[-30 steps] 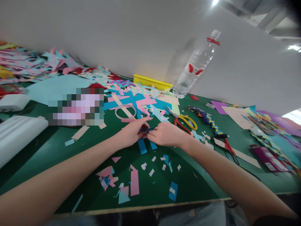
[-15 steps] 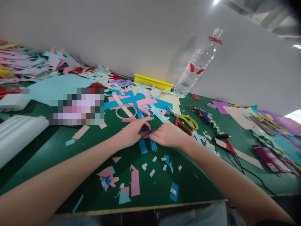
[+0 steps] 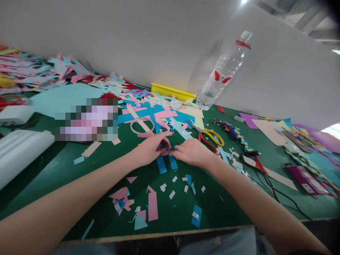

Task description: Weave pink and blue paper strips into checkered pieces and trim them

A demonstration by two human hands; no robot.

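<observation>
Near edge: closest to me, loose pink and blue paper offcuts [image 3: 152, 207] lie scattered on the green table mat [image 3: 106, 166], well apart from my hands; they look like trimmings left where they dropped.

Left hand: my left hand [image 3: 148, 150] rests low on the mat, its fingertips pinched on the small woven piece of blue and pink paper strips [image 3: 166, 150], which I judge steadies it flat.

Right hand: my right hand [image 3: 192, 153] meets the left from the other side, thumb and forefinger closed on the same strips, so the piece is held between both hands.

Woven piece: it sits on the mat between the two hands; its two blue strip tails [image 3: 166, 164] trail towards me, free of any grip. The fine detail of the weave is hidden by my fingers.

Just beyond: a clear ring of adhesive tape [image 3: 142, 125] lies flat near the left hand, and yellow-and-red-handled scissors [image 3: 208, 137] lie near the right hand.

Further right: a blue glue gun with black cord [image 3: 233, 132] lies beside purple and tan sheets.

Far: a heap of finished woven paper mats [image 3: 148, 106], a yellow plastic tray [image 3: 172, 92] and a clear plastic water bottle [image 3: 221, 76] stand against the white wall.
</observation>
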